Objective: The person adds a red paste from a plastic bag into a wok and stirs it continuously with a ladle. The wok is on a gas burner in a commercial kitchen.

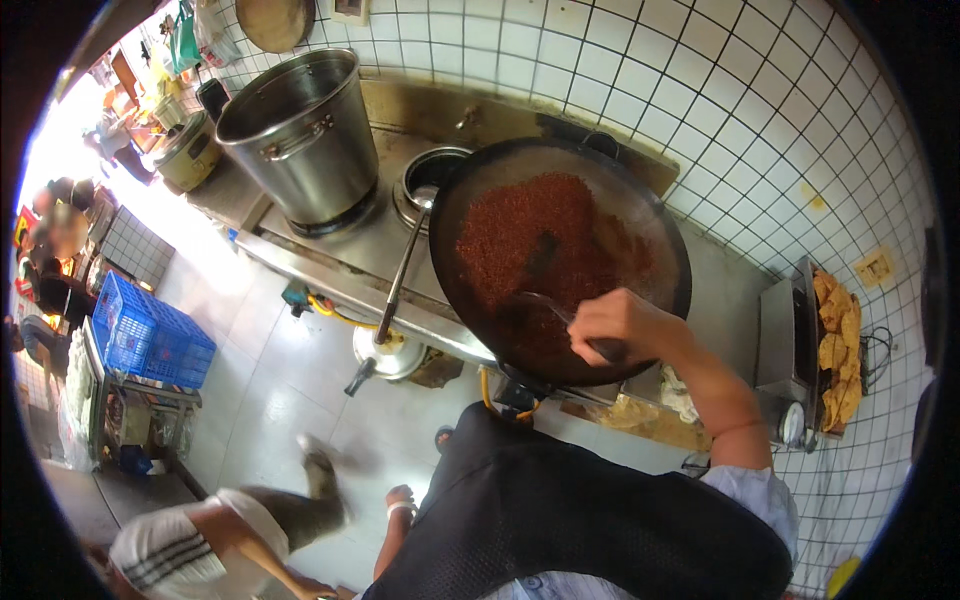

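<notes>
A large dark wok (667,247) on the stove holds a mass of fine, red-brown food (525,217), darker and wet-looking toward the near side. My right hand (622,328) grips the dark handle of a metal cooking utensil, likely a spatula (551,304), above the wok's near right part. The utensil's far end is down in the food, so its shape is partly hidden. Low at my left side, beside my black apron (585,517), hangs my left hand (400,495). Its fingers are curled, a white band circles the wrist, and I see nothing in it.
Left of the wok stand a tall steel stockpot (315,165) and a long-handled ladle (405,262) across the stove edge. Golden fried pieces (836,345) fill a tray at right. A person (217,532) is close behind on the left. Blue crates (150,334) stand farther left.
</notes>
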`<action>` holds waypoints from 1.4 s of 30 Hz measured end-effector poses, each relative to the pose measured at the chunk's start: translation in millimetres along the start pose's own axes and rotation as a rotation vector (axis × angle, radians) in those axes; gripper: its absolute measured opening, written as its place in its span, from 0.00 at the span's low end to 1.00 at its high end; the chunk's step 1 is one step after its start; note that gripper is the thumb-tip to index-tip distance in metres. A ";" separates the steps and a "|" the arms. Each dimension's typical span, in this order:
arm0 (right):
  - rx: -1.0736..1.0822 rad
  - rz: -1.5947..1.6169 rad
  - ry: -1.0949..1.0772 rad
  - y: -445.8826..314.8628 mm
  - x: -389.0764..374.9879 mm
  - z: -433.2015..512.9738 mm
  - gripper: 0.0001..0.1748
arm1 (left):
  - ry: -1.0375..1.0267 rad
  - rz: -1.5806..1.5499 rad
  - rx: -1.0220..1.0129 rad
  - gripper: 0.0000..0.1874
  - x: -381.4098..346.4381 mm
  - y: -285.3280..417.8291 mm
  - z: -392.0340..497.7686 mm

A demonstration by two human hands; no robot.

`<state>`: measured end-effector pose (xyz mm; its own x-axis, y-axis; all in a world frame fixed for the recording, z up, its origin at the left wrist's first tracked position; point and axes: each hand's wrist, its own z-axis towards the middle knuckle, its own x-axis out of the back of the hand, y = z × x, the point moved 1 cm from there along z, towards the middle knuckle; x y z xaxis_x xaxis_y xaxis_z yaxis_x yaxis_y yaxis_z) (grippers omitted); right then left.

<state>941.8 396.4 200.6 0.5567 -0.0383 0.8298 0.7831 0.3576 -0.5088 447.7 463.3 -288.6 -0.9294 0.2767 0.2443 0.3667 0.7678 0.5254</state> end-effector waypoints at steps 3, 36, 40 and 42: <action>0.072 -0.025 -0.027 -35.1 21.0 -9.1 0.08 | 0.039 -0.008 -0.027 0.09 2.5 7.8 6.8; -0.947 -0.181 1.181 202.6 81.6 -112.6 0.11 | 0.033 -0.265 0.035 0.12 -0.5 27.9 -33.4; -0.631 0.107 1.102 211.9 4.9 -57.1 0.08 | -0.057 0.428 -0.339 0.08 16.0 -29.8 -21.5; -0.288 0.008 0.901 196.6 -20.6 -33.1 0.03 | -0.132 0.875 -0.648 0.07 17.7 -40.8 -14.6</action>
<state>1093.5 436.6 75.9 0.4725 -0.7862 0.3983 0.7498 0.1210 -0.6505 416.9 428.5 -293.8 -0.3201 0.6669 0.6729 0.8184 -0.1631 0.5511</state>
